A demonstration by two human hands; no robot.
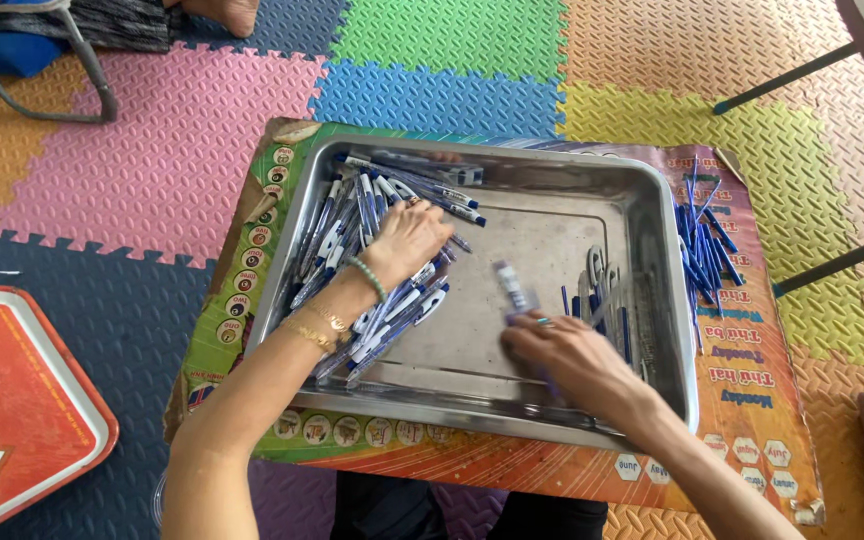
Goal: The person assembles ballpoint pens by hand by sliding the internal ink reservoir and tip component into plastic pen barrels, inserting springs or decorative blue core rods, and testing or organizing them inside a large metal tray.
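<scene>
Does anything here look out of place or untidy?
Mostly no. One thing stands out: a loose bunch of blue pen parts lies outside the metal tray, on the printed sheet at its right edge. Inside, the left hand rests on a jumbled pile of pens.

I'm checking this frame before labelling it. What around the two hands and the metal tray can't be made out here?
- Head view: the left hand covers the pens under it, so its grip is hidden.
- The right hand and the pen part at its fingertips are motion-blurred.
- The small pieces in the metal tray are too small to identify.
- The red tray is cut by the left edge.
</scene>
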